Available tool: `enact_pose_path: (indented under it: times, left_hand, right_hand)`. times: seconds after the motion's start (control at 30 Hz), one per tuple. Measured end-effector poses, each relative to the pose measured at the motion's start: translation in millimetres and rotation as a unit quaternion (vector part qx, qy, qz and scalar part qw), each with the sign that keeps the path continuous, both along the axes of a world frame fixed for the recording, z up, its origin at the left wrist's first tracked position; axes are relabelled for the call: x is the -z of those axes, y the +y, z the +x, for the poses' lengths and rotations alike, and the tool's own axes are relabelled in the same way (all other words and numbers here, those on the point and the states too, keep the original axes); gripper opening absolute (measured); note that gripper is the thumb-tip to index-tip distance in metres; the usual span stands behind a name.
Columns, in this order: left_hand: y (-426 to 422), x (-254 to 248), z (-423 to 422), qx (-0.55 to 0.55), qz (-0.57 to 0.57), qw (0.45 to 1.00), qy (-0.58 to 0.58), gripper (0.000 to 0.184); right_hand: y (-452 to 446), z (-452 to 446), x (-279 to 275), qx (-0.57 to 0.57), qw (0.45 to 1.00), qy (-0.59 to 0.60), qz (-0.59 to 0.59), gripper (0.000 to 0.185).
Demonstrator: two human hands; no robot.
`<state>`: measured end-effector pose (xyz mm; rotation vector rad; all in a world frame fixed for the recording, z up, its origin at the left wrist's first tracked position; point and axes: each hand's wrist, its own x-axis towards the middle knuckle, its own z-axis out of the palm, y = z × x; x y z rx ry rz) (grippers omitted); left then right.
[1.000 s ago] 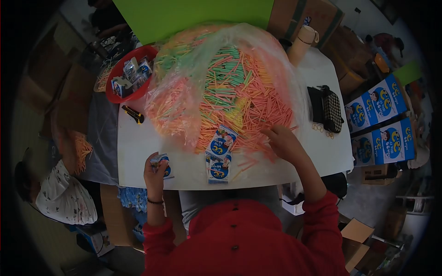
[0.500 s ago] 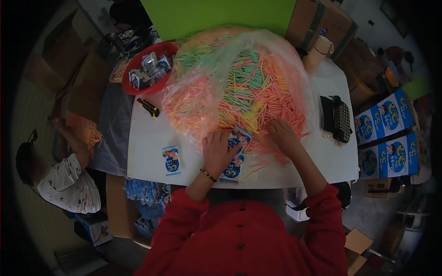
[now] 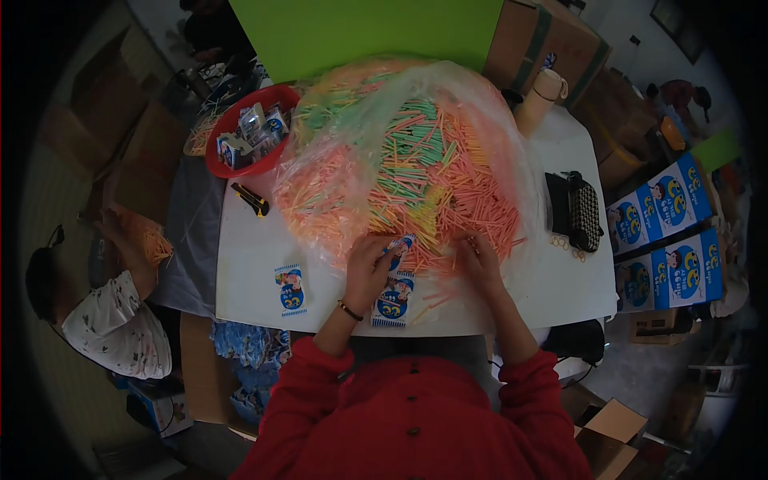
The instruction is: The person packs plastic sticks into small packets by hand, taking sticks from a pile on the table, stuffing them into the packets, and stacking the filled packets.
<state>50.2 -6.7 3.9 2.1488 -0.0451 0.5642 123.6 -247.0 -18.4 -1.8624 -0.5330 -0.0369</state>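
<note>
My left hand [image 3: 369, 268] is closed on a blue and white packet [image 3: 402, 250], which it holds up over the near edge of the stick pile. Another packet [image 3: 392, 299] lies on the table just below it, and a third packet [image 3: 290, 290] lies apart to the left. My right hand [image 3: 478, 258] is at the near edge of the colored sticks [image 3: 472, 192], its fingertips pressed together; whatever is between them is too small to make out. Clear plastic [image 3: 352, 120] partly covers the heap.
On the white table [image 3: 248, 240] are a red bowl [image 3: 214, 156] of packets, a yellow-black cutter [image 3: 251, 199], a tan bottle [image 3: 538, 100] and a checkered pouch [image 3: 586, 212]. Blue printed boxes [image 3: 672, 268] stand at right. A person [image 3: 116, 320] sits at left.
My left hand put one packet down at the left, moved right to the stacked packets and lifted the upper one. My right hand shifted slightly left and towards me.
</note>
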Motion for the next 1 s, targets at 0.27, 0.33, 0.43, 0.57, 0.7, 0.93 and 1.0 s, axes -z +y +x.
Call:
enact_pose_path:
  times: [0.27,0.33,0.43,0.57,0.7,0.93,1.0]
  left_hand:
    - [-9,-40,-5,0.063,-0.636,0.733,0.233,0.016]
    - [-10,-40,-6,0.07,-0.693,0.659,0.284,0.02]
    - [-14,-22,-13,0.09,-0.633,0.695,0.328,0.015]
    - [-21,-17,-26,0.064,-0.565,0.763,0.307,0.012]
    - [-20,-7,-32,0.107,-0.396,0.877,0.251,0.011]
    - [-20,-21,-31,0.163,-0.218,0.955,0.12,0.018]
    - [-19,-21,-32,0.161,-0.193,0.962,0.104,0.02]
  right_hand:
    - [-3,22,-23,0.081,0.708,0.442,0.545,0.016]
    - [-1,17,-22,0.1,0.717,0.446,0.526,0.017]
    - [4,1,-21,0.077,0.752,0.422,0.501,0.019]
    - [23,-25,-68,-0.041,0.82,0.322,0.472,0.017]
    - [36,-40,-92,-0.09,0.842,0.285,0.449,0.015]
    - [58,-43,-95,-0.161,0.872,0.234,0.4,0.011]
    - [59,-42,-91,-0.154,0.89,0.215,0.37,0.011]
